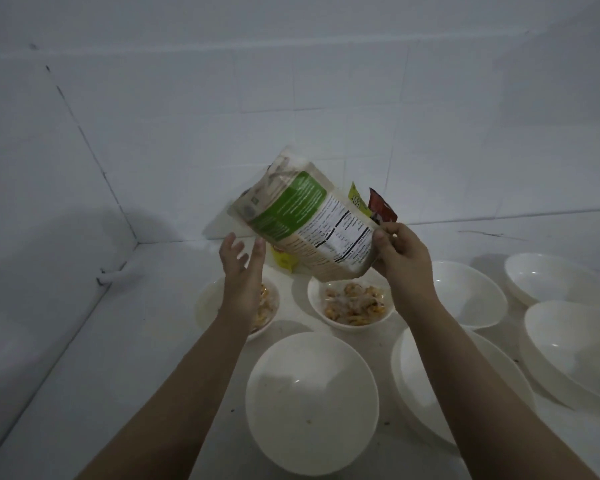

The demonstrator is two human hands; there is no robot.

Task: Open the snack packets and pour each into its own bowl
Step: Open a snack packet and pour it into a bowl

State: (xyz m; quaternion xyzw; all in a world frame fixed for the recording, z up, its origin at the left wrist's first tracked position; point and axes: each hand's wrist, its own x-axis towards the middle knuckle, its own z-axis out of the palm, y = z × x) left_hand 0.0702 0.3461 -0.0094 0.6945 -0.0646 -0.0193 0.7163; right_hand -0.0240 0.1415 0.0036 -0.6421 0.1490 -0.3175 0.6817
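A white snack packet with a green band [302, 216] is tipped mouth-down over a small white bowl [350, 303] that holds orange-brown snack pieces. My right hand [400, 258] pinches the packet's lower right corner. My left hand [243, 263] is open, fingers spread, just under the packet's left side, and I cannot tell if it touches. Behind my left wrist a second small bowl [208, 299] also holds snack. A large bare white bowl [312, 403] sits nearest me.
More bare white bowls stand at the right [468, 292], [548, 282], [575, 348], [426, 375]. Other packets, yellow [284, 259], yellow-green [357, 199] and dark red [381, 206], lean by the tiled back wall. A tiled wall closes the counter's left side.
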